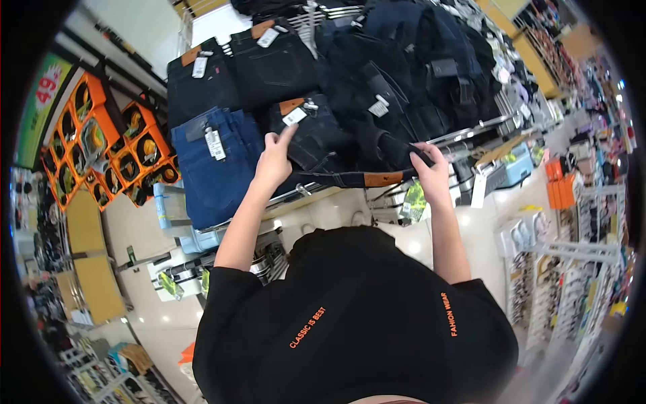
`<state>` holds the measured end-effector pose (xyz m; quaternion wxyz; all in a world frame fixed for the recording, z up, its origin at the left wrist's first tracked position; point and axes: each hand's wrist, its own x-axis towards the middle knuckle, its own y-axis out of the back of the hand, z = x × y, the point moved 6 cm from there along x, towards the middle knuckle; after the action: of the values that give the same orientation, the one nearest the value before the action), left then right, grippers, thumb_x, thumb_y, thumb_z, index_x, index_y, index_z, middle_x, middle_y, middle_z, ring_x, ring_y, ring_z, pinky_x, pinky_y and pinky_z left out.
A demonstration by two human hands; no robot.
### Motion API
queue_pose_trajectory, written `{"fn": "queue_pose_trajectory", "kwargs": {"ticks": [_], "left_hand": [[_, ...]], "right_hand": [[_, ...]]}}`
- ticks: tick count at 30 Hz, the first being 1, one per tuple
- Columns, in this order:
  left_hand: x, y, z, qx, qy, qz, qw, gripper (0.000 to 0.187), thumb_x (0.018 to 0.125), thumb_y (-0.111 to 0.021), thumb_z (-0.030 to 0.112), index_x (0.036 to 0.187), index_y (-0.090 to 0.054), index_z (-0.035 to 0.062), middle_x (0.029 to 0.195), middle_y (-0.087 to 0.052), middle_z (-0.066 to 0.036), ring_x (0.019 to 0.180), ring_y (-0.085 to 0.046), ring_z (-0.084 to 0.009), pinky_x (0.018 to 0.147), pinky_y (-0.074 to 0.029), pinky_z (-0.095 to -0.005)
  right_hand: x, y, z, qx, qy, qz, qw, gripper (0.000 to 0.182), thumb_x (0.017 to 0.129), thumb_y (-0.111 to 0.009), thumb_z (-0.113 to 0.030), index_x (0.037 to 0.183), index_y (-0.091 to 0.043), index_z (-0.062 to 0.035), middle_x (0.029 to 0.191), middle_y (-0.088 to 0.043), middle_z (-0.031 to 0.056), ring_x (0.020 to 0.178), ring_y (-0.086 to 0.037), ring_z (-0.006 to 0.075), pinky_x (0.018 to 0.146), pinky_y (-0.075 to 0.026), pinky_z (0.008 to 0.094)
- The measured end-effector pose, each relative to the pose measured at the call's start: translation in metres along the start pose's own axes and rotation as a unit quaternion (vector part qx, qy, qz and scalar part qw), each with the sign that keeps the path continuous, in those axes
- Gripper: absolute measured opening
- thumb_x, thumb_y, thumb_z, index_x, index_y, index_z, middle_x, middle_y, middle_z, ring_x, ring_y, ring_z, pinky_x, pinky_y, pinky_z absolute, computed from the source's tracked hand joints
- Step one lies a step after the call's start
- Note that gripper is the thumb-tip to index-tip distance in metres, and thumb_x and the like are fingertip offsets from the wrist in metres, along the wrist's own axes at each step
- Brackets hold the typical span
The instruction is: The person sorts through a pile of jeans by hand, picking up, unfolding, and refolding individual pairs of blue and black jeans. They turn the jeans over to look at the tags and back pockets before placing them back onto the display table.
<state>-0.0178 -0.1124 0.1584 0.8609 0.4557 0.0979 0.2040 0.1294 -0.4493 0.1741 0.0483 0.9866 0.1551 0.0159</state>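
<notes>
A pair of dark jeans (346, 179) lies at the near edge of the rack, its waistband drawn out sideways with a brown patch (383, 179) facing up. My right hand (431, 172) pinches the right end of that waistband. My left hand (274, 161) is at the left side, fingers curled at the dark denim and one digit stretched up beside a white price tag (295, 116). What its curled fingers grip is partly hidden. The tag is on folded dark jeans (313, 138). Folded blue jeans (215, 175) lie left of my left hand.
Folded black jeans (272, 71) and a loose heap of dark jeans (397, 60) cover the metal rack. Orange compartments (111, 145) with coiled items stand at left, below a green price sign (47, 91). White shelving (572, 249) is at right. Pale tiled floor (323, 219) shows below.
</notes>
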Motion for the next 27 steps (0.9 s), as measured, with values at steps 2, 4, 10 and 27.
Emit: {"fn": "queue_pose_trajectory", "kwargs": {"ticks": [2, 4, 10, 27], "left_hand": [[-0.012, -0.031, 0.034, 0.221, -0.147, 0.012, 0.964, 0.060, 0.068, -0.063, -0.006, 0.122, -0.060, 0.0192, 0.123, -0.052, -0.018, 0.111, -0.056, -0.0344, 0.085, -0.049, -0.0443], [-0.015, -0.076, 0.038, 0.239, -0.311, 0.011, 0.920, 0.041, 0.067, -0.065, 0.001, 0.107, -0.063, 0.0125, 0.119, -0.056, -0.012, 0.114, -0.051, -0.0303, 0.083, -0.046, -0.0396], [-0.001, -0.112, 0.010, -0.338, 0.020, 0.027, 0.940, 0.002, 0.081, -0.060, 0.006, 0.080, -0.062, 0.0059, 0.075, -0.069, -0.008, 0.069, -0.068, -0.0303, 0.063, -0.054, -0.0431], [0.020, -0.075, 0.074, -0.729, 0.305, 0.014, 0.613, 0.046, 0.097, -0.036, 0.035, 0.118, -0.062, 0.0031, 0.115, -0.067, -0.016, 0.104, -0.065, -0.0347, 0.097, -0.050, -0.0483]], "right_hand": [[0.003, 0.016, 0.005, -0.024, 0.002, -0.018, 1.000, 0.021, 0.088, -0.066, -0.004, 0.109, -0.067, -0.0013, 0.097, -0.067, 0.0062, 0.091, -0.059, 0.0123, 0.083, -0.047, 0.0273], [0.008, 0.031, 0.016, -0.061, 0.025, -0.046, 0.997, 0.021, 0.091, -0.065, -0.008, 0.111, -0.066, -0.0014, 0.101, -0.067, 0.0061, 0.098, -0.059, 0.0140, 0.090, -0.045, 0.0286], [0.033, 0.058, 0.029, -0.148, 0.075, -0.217, 0.962, 0.037, 0.086, -0.072, -0.017, 0.118, -0.064, -0.0013, 0.115, -0.067, 0.0146, 0.111, -0.061, 0.0238, 0.098, -0.045, 0.0334], [0.058, 0.089, 0.042, -0.474, 0.121, -0.301, 0.819, 0.106, 0.058, -0.088, -0.014, 0.148, -0.037, -0.0367, 0.097, -0.051, 0.0176, 0.095, -0.057, 0.0369, 0.088, -0.050, 0.0464]]}}
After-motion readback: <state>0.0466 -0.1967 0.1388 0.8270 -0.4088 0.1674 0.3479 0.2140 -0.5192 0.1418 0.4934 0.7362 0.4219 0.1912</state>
